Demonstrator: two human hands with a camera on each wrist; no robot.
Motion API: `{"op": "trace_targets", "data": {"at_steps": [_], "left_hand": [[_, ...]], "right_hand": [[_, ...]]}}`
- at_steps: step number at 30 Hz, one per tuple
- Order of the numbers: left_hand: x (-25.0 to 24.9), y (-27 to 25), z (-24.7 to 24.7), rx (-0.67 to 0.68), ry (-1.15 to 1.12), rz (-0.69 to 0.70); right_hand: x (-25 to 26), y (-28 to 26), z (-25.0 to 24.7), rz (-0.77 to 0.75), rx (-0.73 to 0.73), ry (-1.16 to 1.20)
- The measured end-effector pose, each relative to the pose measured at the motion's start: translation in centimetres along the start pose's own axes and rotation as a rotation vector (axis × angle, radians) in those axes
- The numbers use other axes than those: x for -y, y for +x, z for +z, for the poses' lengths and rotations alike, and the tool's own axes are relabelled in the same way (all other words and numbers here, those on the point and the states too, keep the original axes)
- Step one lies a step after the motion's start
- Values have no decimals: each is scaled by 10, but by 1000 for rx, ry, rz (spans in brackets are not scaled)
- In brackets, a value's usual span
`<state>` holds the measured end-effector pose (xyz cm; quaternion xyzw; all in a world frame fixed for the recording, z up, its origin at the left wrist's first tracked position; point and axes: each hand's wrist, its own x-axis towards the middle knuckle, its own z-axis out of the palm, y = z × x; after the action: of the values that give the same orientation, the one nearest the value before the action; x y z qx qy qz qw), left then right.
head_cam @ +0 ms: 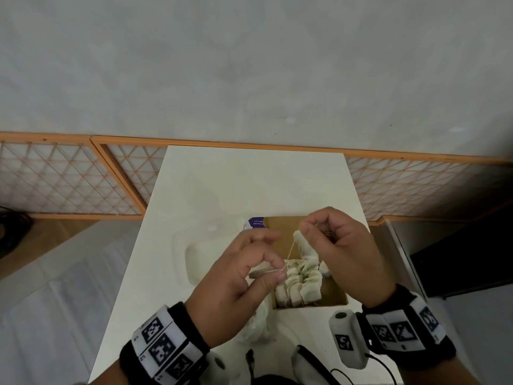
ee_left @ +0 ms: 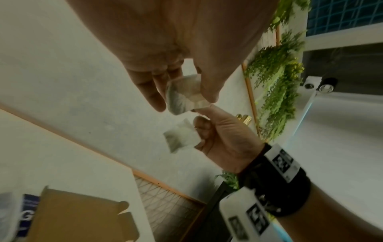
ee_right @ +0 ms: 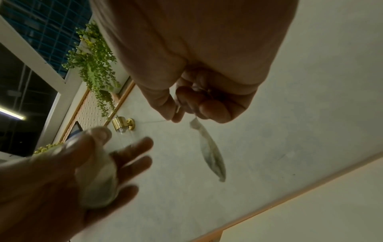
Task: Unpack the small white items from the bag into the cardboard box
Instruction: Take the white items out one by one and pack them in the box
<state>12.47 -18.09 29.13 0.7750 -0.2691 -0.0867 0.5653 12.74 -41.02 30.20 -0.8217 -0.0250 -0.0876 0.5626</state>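
An open cardboard box [head_cam: 337, 297] stands on the white table [head_cam: 249, 176], with several small white tea bags [head_cam: 298, 284] packed inside. Above it my left hand [head_cam: 279, 269] pinches one tea bag [ee_left: 184, 93] and a thin string [head_cam: 290, 251]. The string runs up to a second tea bag [head_cam: 306, 247], which hangs from the thumb and forefinger of my right hand [head_cam: 302, 232]. In the right wrist view that second tea bag [ee_right: 211, 152] dangles edge-on. The clear plastic bag [head_cam: 194, 254] lies left of the box, partly under my left hand.
A purple-printed flap [head_cam: 256, 222] shows at the box's far left corner. Orange-framed lattice panels [head_cam: 69, 179] run behind the table. A dark cabinet [head_cam: 458, 259] stands to the right. The table's far half [head_cam: 249, 168] is bare.
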Motion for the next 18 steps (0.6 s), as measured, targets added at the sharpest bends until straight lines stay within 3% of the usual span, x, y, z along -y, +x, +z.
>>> {"op": "trace_targets", "data": {"at_steps": [5,9,18], "left_hand": [[-20,15,-2,-66,-72,93],[-24,23,-6,-14,-201,36],[-20,29,-24,-148,-347,-25]], "right_hand": [[-5,-1,18,24,115,132],[-17,-4,31,62,219,161],[-26,-11,31,159,276,172]]}}
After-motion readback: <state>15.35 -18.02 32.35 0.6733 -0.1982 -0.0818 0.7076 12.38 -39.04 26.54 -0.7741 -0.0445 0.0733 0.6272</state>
